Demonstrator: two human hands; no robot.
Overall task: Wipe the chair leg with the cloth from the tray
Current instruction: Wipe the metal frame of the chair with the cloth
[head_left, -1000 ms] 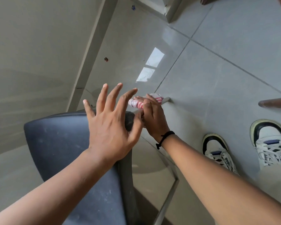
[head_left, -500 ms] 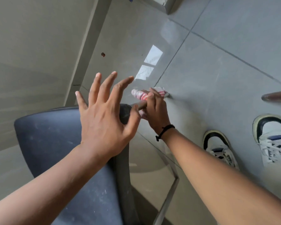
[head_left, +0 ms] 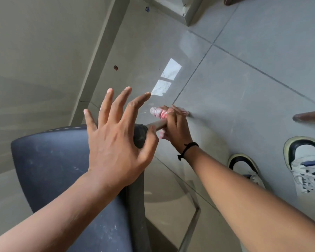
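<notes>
A dark blue chair (head_left: 55, 166) fills the lower left, seen from above. Its brown leg (head_left: 157, 124) slants down from the seat corner toward the floor. My right hand (head_left: 176, 128) is wrapped around that leg with a red-and-white cloth (head_left: 159, 113) bunched inside the grip; cloth ends stick out above and below the fingers. My left hand (head_left: 116, 135) rests on the seat's corner with its fingers spread wide, thumb beside the top of the leg. The leg's lower end is hidden behind my right hand.
Glossy grey floor tiles (head_left: 244, 88) spread under everything. My two sneakers (head_left: 247, 170) stand at the right. Another brown furniture leg (head_left: 309, 115) pokes in at the right edge. A wall and skirting (head_left: 98, 57) run along the left.
My right hand has slid a little up the leg with the cloth, exposing less of the leg near the seat. My left hand stays spread on the seat corner.
</notes>
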